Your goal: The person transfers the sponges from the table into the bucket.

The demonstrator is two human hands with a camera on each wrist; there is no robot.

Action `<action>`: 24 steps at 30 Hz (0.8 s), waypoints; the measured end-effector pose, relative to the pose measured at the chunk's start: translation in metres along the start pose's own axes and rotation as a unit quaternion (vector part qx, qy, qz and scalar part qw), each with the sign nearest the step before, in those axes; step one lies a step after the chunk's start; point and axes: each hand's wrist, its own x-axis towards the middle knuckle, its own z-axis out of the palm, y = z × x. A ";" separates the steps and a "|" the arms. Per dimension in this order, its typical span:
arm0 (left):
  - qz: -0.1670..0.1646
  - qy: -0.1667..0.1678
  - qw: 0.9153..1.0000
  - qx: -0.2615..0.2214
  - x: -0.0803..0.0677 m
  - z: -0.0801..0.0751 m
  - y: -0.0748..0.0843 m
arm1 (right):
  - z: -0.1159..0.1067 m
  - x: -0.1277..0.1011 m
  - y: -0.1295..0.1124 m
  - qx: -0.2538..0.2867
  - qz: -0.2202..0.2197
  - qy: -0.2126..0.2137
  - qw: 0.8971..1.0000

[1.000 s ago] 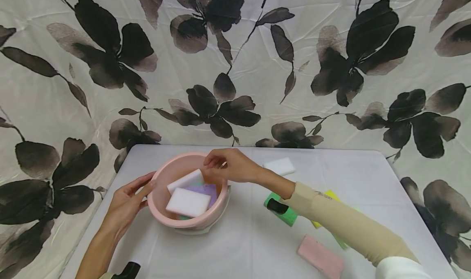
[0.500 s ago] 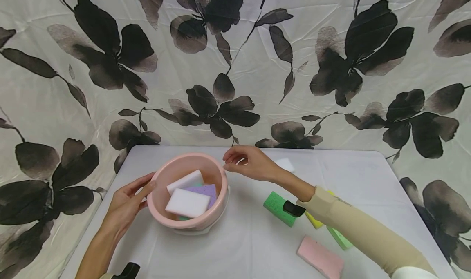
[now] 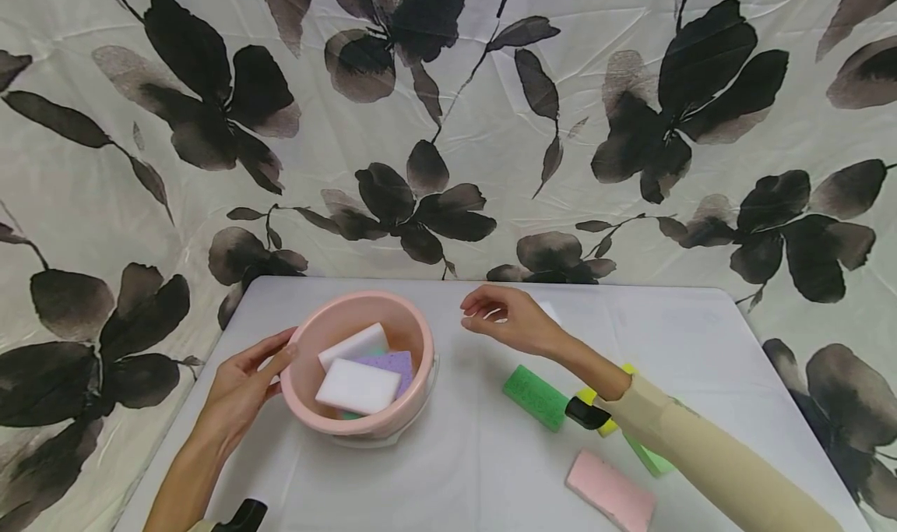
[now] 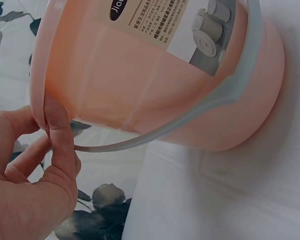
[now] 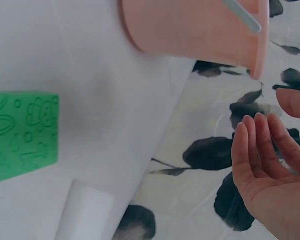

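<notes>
A pink bucket stands at the left of the table, its pale handle hanging down. My left hand pinches its rim at the left, thumb inside and fingers outside, as the left wrist view shows. Inside lie a white sponge on top, another white sponge behind it, and a purple sponge; bits of green show beneath. My right hand is in the air to the right of the bucket, fingers loosely bent and holding nothing. A green sponge with embossed shapes lies nearest below it.
Behind the right hand a white sponge is mostly hidden in the head view. Yellow and light green sponges lie partly under the right forearm. A pink sponge is at the front. A floral cloth hangs behind the table.
My right hand has drawn back from over the bucket, moving right across its rim into the air beside it. The left hand, bucket and sponges have stayed put.
</notes>
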 end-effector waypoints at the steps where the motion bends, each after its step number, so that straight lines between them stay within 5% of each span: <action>1: -0.001 0.000 1.000 0.001 0.000 0.000 0.000 | -0.001 -0.002 0.003 -0.001 0.002 0.003 1.000; 24: -0.004 0.000 1.000 0.004 0.000 -0.001 -0.003 | -0.009 -0.052 0.064 -0.008 0.059 0.011 0.998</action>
